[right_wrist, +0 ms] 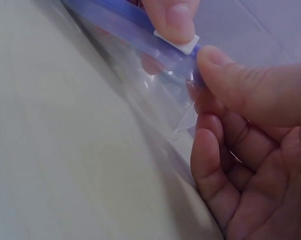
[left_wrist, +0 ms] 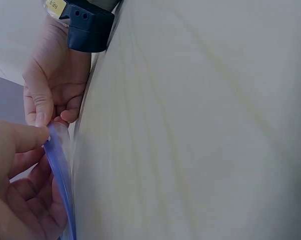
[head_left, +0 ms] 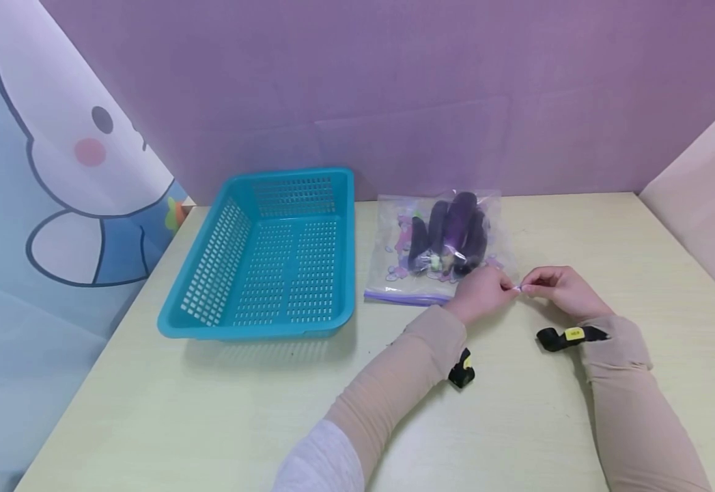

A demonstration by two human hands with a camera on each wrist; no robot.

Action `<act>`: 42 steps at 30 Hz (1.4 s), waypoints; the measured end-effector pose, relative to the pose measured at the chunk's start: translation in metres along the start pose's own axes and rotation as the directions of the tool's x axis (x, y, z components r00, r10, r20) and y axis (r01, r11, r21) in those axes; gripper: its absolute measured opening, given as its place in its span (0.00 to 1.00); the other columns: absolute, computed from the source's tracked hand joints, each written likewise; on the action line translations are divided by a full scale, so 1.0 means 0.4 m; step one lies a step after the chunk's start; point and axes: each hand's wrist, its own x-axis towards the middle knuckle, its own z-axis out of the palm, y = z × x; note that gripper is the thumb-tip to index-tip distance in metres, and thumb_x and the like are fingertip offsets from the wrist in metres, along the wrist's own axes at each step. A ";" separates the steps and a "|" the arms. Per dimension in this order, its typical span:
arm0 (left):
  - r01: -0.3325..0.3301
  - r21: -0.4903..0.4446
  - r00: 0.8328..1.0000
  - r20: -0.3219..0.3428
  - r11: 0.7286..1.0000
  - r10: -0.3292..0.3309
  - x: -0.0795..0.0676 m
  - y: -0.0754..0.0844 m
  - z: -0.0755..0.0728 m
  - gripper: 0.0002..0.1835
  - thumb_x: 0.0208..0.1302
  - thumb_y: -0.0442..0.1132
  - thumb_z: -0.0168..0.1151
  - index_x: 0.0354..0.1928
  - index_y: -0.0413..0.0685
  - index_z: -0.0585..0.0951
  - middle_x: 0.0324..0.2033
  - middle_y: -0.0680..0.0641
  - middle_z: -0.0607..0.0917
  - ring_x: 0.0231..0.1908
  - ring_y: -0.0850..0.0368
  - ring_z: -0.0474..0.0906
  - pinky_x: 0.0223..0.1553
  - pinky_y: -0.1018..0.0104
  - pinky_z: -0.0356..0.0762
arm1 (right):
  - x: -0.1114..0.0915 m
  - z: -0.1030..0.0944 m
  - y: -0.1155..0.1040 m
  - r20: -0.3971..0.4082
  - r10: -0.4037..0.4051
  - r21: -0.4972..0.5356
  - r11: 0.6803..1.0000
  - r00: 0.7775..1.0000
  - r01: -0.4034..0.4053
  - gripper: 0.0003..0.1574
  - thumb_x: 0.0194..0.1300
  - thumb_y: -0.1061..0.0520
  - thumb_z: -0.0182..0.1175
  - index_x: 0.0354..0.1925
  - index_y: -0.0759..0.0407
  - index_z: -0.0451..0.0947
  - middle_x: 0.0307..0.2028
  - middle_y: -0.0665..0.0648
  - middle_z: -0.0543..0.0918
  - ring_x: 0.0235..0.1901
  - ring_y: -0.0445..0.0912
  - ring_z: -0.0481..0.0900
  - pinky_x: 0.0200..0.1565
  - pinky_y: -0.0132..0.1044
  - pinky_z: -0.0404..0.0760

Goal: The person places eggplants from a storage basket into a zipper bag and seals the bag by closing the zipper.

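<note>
A clear zip bag (head_left: 388,236) with a purple zip strip (head_left: 406,298) lies on the table, several dark purple eggplants (head_left: 458,222) inside it. At its near right corner, my left hand (head_left: 482,294) pinches the white slider (right_wrist: 190,47) on the strip, its thumb pressed over it in the right wrist view. Just beside it, my right hand (head_left: 569,292) grips the very end of the purple strip between thumb and forefinger. The two hands nearly touch. My left forearm and hand hide part of the bag's near edge in the head view.
A blue plastic basket (head_left: 259,333) with slotted walls stands left of the bag, nothing visible inside. Behind the table (head_left: 209,410) rises a purple backdrop (head_left: 394,89). A cartoon-printed cloth (head_left: 62,225) hangs at the left. Both wrists carry black camera mounts.
</note>
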 end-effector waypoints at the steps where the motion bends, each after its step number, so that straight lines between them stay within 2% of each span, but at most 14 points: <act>1: -0.001 0.000 1.000 0.002 1.000 0.001 0.000 0.000 -0.001 0.10 0.65 0.49 0.59 0.38 0.59 0.88 0.34 0.62 0.87 0.29 0.73 0.75 0.30 0.83 0.66 | 0.000 0.001 0.000 -0.003 0.001 -0.007 1.000 1.000 -0.001 0.03 0.60 0.69 0.60 0.32 0.67 0.81 0.27 0.39 0.83 0.29 0.33 0.76 0.34 0.23 0.71; 19: 0.016 0.040 1.000 0.010 0.999 -0.017 -0.002 -0.002 -0.006 0.09 0.64 0.49 0.60 0.34 0.60 0.88 0.27 0.64 0.85 0.24 0.71 0.72 0.25 0.81 0.65 | 0.000 -0.002 0.006 -0.004 0.000 0.016 1.000 1.000 0.000 0.05 0.60 0.70 0.60 0.31 0.64 0.81 0.28 0.38 0.83 0.30 0.33 0.76 0.34 0.22 0.71; 25: 0.039 0.041 0.999 0.019 0.998 -0.040 -0.004 -0.001 -0.010 0.09 0.64 0.50 0.60 0.35 0.62 0.88 0.29 0.64 0.86 0.24 0.71 0.72 0.26 0.80 0.65 | 0.003 -0.002 0.007 -0.004 -0.005 0.027 1.000 1.000 0.005 0.07 0.60 0.71 0.59 0.30 0.63 0.82 0.28 0.38 0.83 0.29 0.32 0.75 0.33 0.22 0.71; 35: 0.048 0.056 0.998 0.032 0.997 -0.050 -0.002 -0.010 -0.015 0.08 0.64 0.50 0.61 0.36 0.62 0.88 0.29 0.64 0.86 0.25 0.71 0.73 0.26 0.79 0.66 | 0.003 0.001 0.004 -0.012 0.009 0.027 1.000 1.000 -0.009 0.03 0.60 0.71 0.60 0.32 0.69 0.80 0.28 0.39 0.82 0.29 0.33 0.75 0.33 0.23 0.71; 42: 0.035 0.057 0.999 0.038 0.998 -0.037 -0.003 -0.013 -0.020 0.08 0.63 0.50 0.61 0.36 0.62 0.88 0.30 0.64 0.86 0.25 0.71 0.74 0.24 0.79 0.66 | 0.003 -0.003 0.008 -0.015 0.003 0.040 0.999 1.000 -0.002 0.05 0.60 0.71 0.59 0.31 0.65 0.81 0.28 0.39 0.82 0.29 0.33 0.74 0.32 0.23 0.70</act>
